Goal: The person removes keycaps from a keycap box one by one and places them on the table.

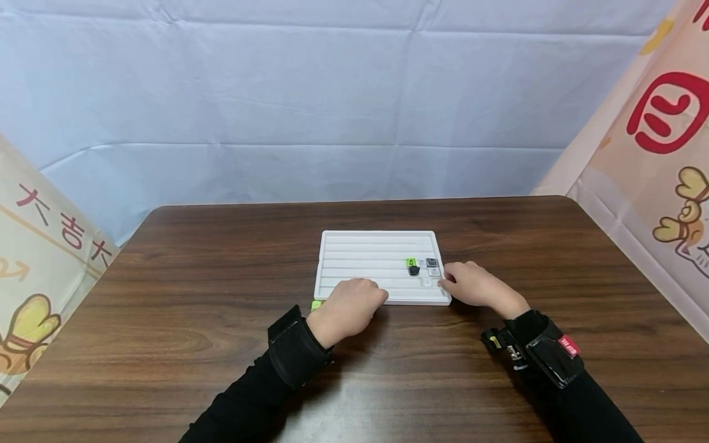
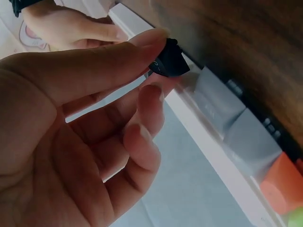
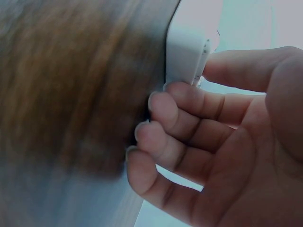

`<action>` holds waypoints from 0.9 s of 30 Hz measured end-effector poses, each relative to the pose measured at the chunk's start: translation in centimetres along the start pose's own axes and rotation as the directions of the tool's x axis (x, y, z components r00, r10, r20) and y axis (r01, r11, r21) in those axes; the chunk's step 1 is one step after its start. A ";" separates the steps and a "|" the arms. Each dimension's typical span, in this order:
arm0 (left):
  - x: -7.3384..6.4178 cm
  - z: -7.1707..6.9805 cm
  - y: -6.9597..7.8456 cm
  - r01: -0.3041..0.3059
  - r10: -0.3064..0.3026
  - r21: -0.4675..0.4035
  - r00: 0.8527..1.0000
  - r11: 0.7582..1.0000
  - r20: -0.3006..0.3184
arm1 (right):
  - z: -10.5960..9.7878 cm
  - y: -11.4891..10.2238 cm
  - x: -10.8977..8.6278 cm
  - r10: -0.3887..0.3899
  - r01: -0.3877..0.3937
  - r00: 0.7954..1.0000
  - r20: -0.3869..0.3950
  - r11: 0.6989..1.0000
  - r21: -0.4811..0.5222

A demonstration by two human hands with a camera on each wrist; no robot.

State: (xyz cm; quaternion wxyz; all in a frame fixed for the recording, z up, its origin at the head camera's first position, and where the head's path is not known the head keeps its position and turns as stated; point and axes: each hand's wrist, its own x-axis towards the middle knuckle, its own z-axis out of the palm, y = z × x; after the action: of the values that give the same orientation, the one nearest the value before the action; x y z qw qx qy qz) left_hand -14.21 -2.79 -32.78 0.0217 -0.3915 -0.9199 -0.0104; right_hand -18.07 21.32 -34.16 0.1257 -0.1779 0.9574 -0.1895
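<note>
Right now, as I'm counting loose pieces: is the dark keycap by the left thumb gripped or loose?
Gripped: the left wrist view shows the left hand pinching the dark keycap.

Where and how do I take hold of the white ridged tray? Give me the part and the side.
I'd take the white ridged tray by its short right edge, coming from the right. It lies flat, and that straight raised side should give thumb and fingers opposing faces; the right hand grips there. Keep it level, since the green keycap sits toward that end.
</note>
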 end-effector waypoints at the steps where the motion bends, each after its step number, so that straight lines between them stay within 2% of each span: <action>1: 0.0 0.1 0.1 -0.004 0.004 0.007 1.000 1.000 0.002 | 0.0 0.0 0.0 0.000 0.000 1.000 0.001 1.000 0.000; 15: 0.0 0.6 0.3 -0.027 0.028 0.038 1.000 0.999 -0.013 | -0.1 0.0 -0.1 0.002 -0.002 1.000 0.007 1.000 0.002; 27: -0.1 -0.1 -0.2 0.009 -0.009 -0.027 1.000 1.000 0.022 | -0.1 0.2 -0.2 -0.024 0.025 1.000 -0.005 1.000 0.018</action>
State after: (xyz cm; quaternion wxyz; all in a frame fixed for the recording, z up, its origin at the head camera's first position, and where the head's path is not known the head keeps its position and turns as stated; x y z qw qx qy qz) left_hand -14.30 -2.96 -32.65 0.0062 -0.3876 -0.9216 -0.0186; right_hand -18.01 21.55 -34.10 0.1228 -0.1881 0.9537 -0.1999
